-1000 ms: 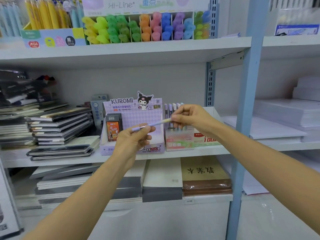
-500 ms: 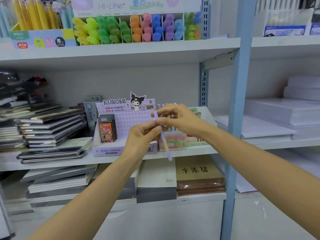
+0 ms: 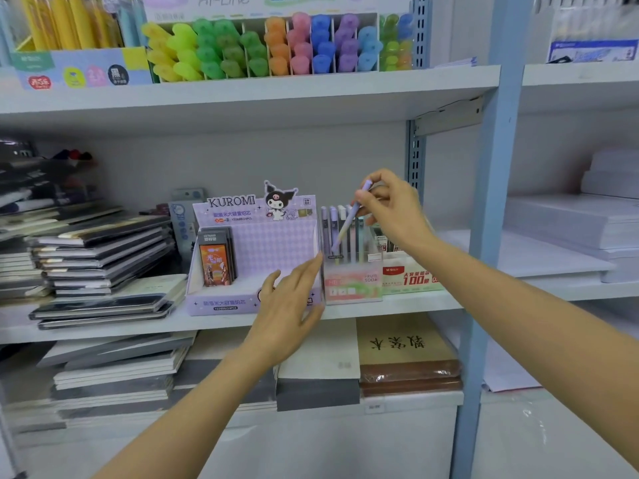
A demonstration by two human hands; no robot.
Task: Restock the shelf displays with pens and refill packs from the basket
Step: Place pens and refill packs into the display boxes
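Note:
My right hand (image 3: 392, 209) pinches the top of a pastel purple-and-yellow pen (image 3: 346, 224), held tip down among several upright pens in a small pink display box (image 3: 352, 285) on the middle shelf. My left hand (image 3: 292, 305) is open with fingers spread, in front of the right end of the purple Kuromi display box (image 3: 256, 243), beside the pink box. The Kuromi box holds a few orange refill packs (image 3: 215, 259) at its left. No basket is in view.
A red-and-white refill box (image 3: 409, 276) stands right of the pink box. Stacked notebooks (image 3: 100, 250) fill the shelf's left. Highlighters (image 3: 276, 46) line the upper shelf. A blue upright post (image 3: 491, 219) rises at the right, with white paper stacks (image 3: 567, 223) beyond it. Books lie on the lower shelf.
The pen went from both hands to my right hand alone, turned from level to upright and moved right into the pink box. My left hand let go and opened.

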